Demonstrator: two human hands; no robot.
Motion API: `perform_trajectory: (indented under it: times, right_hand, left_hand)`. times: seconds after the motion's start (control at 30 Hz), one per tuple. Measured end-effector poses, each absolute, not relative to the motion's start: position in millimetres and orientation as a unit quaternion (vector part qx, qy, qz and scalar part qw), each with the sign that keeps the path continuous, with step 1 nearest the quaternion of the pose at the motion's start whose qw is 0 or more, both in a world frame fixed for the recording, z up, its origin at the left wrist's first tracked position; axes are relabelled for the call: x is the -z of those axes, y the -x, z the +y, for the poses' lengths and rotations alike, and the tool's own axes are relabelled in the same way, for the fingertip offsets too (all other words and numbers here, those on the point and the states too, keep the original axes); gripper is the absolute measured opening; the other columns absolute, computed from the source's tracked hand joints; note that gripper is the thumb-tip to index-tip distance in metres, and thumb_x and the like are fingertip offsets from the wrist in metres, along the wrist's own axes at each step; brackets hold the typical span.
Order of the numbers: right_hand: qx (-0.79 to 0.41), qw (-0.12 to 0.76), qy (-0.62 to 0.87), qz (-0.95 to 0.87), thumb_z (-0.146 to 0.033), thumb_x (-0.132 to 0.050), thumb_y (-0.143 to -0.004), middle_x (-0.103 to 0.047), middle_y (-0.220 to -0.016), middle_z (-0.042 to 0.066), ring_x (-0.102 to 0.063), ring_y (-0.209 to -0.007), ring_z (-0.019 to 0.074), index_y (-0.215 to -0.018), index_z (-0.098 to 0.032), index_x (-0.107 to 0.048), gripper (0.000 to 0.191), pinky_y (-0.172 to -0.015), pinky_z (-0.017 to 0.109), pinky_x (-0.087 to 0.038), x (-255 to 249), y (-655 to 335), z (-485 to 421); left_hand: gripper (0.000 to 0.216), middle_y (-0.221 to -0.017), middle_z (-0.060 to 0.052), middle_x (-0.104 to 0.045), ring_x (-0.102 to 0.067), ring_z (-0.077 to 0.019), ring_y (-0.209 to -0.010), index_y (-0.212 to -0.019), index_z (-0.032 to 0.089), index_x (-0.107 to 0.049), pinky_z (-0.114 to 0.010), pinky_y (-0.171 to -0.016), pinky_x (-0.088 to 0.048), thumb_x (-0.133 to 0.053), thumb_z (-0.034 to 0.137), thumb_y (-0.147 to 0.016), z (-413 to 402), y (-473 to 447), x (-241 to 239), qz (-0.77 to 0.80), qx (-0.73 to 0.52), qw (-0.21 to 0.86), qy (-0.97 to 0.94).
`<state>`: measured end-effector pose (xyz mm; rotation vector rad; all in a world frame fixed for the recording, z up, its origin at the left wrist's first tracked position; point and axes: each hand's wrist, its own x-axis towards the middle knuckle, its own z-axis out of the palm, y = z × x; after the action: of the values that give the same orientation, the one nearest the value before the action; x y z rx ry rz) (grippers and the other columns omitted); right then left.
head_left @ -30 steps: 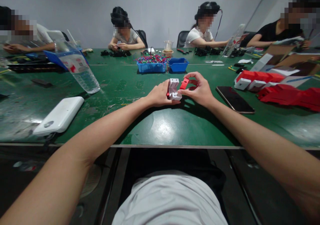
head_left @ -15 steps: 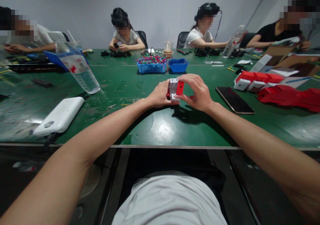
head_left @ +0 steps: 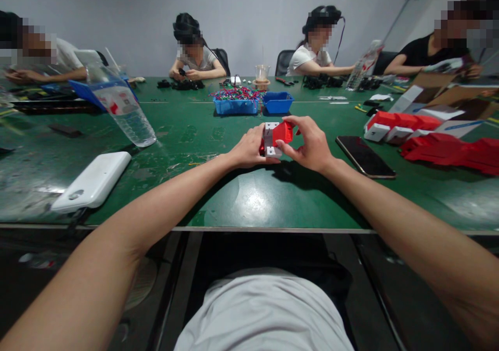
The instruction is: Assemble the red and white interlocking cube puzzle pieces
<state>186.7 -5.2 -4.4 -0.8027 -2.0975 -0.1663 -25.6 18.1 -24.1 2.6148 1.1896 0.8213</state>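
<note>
My left hand (head_left: 249,145) is closed round a white block-shaped part (head_left: 273,152) with small holes in its face. A bit of red shows between the fingers and the white part. Between thumb and fingers, my right hand (head_left: 310,144) holds a red plastic piece (head_left: 282,133) against the right side of the white part. Both parts are held just above the green table (head_left: 241,200). Fingers cover much of the left side of the white part, so how the two fit together is hidden.
A phone (head_left: 365,156) lies right of my hands, near red-and-white parts (head_left: 401,125) and red pieces (head_left: 448,152). Left are a white power bank (head_left: 95,179) and a tilted plastic bottle (head_left: 128,113). Blue trays (head_left: 236,107) stand ahead; several people sit around the table.
The red piece has turned in my right hand and now shows a broader, angled face. My right fingers have shifted slightly right; the left hand stays in place.
</note>
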Motion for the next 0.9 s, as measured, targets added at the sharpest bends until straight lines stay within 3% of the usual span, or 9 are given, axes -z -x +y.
perform_trajectory:
  times: [0.67,0.9]
  right_hand:
    - [0.094,0.438,0.259,-0.856,-0.035,-0.066,-0.083,-0.068,-0.108,0.012,-0.065,-0.096,0.0272,-0.120,-0.019,-0.059,0.041,-0.079,0.042,-0.056,5.7,-186.5,-0.6]
    - [0.101,0.437,0.246,-0.859,-0.032,-0.068,-0.081,-0.066,-0.110,0.013,-0.065,-0.097,0.0274,-0.122,-0.019,-0.060,0.044,-0.077,0.040,-0.057,5.1,-186.1,-1.6]
  left_hand:
    - [0.109,-0.143,-0.024,-0.050,-0.050,-0.0385,-0.129,-0.145,0.011,-0.033,-0.052,-0.107,-0.042,-0.077,0.069,-0.064,21.2,24.9,29.4,0.395,-0.300,0.026,-0.868]
    - [0.108,-0.137,-0.025,-0.053,-0.052,-0.0383,-0.126,-0.142,0.006,-0.036,-0.051,-0.104,-0.044,-0.078,0.066,-0.063,18.6,23.1,26.8,0.403,-0.305,0.003,-0.863]
